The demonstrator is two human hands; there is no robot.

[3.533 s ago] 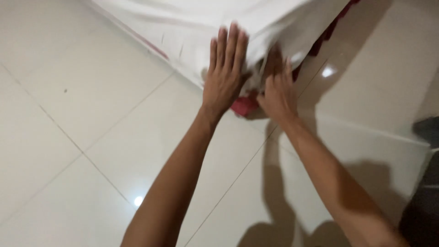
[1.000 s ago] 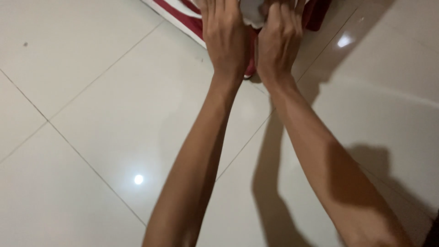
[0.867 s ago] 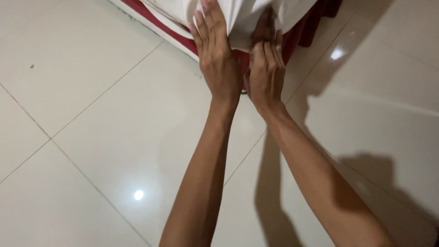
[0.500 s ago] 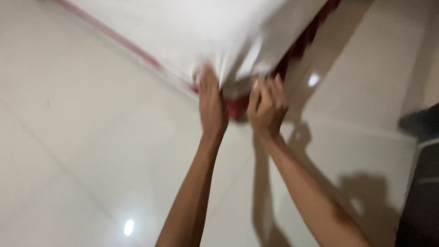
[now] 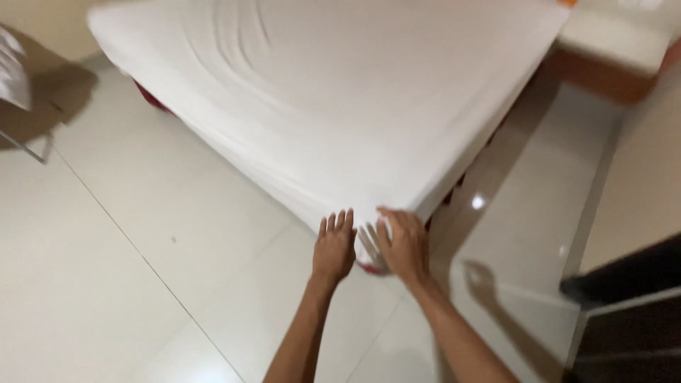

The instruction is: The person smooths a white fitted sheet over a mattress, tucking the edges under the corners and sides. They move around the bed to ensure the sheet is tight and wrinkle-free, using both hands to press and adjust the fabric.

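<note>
Head view, looking down at the near corner of a low bed.

White fitted cotton sheet [image 5: 340, 99] covers the whole top of the mattress, from the far left corner to the far right edge. The top face lies mostly flat; a fan of curved creases shows toward the far left, and long soft folds run toward the near corner.

Left hand [image 5: 335, 245]: open, fingers spread, palm pressed flat on the sheet where it drops over the near corner. Grasping nothing.

Right hand [image 5: 403, 245]: just right of the left, fingers extended and laid on the same corner. Whether it pinches cloth underneath, cannot tell.

A sliver of dark red bed base [image 5: 370, 268] shows below the corner between the 2 hands, and again along the right side and at the far left.

Judgement: sheet appears spread and pulled over the corner; the hem at this corner looks not yet fully tucked, since red still shows. Creases on top remain unsmoothed. The other 3 corners cannot be checked.

Glossy pale floor tiles [image 5: 142, 234] surround the bed.
</note>
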